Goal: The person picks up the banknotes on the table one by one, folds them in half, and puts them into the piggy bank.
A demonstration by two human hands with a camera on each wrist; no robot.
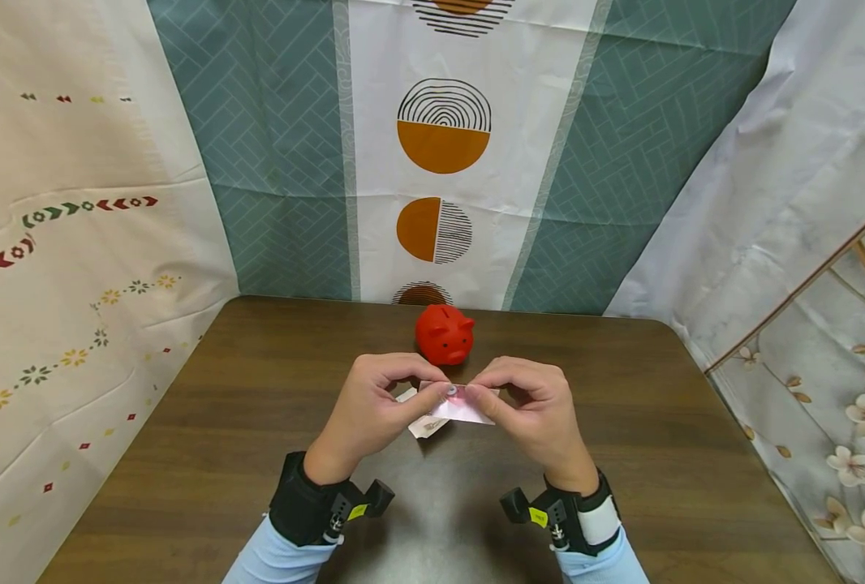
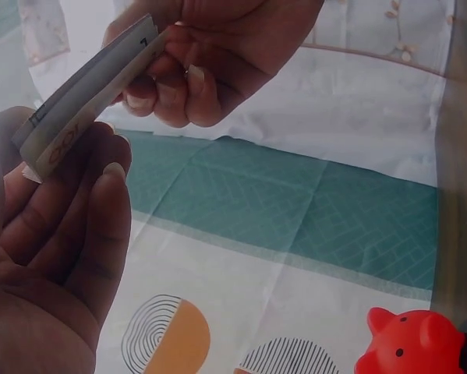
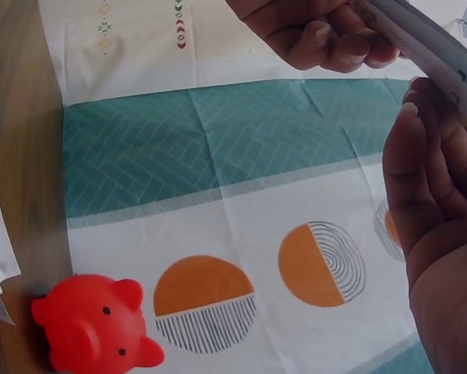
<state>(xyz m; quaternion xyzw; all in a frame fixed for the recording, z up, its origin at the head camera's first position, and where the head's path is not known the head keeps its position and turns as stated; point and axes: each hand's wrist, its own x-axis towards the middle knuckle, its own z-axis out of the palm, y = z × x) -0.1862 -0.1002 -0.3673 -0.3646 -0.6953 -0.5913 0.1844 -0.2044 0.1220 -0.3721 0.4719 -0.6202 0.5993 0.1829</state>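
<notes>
Blue sleeves (image 1: pixel 279 558) | both hands (image 1: pixel 368 410) pinch folded banknote (image 1: pixel 467 408) | papers (image 1: pixel 427 427) partly hidden behind | red piggy bank (image 1: pixel 444 336) beyond

The left hand (image 2: pixel 61 241), at lower left, pinches one end of a folded banknote (image 2: pixel 89 97) between thumb and fingers, while the right hand (image 2: pixel 233 39), at the top, grips the other end. The note tilts upward between them (a "100" shows near its lower end). Beyond hangs a teal-and-white cloth (image 2: pixel 280 199) with half-striped circles; a red piggy bank (image 2: pixel 412 343) sits at lower right, cut by the frame.
</notes>
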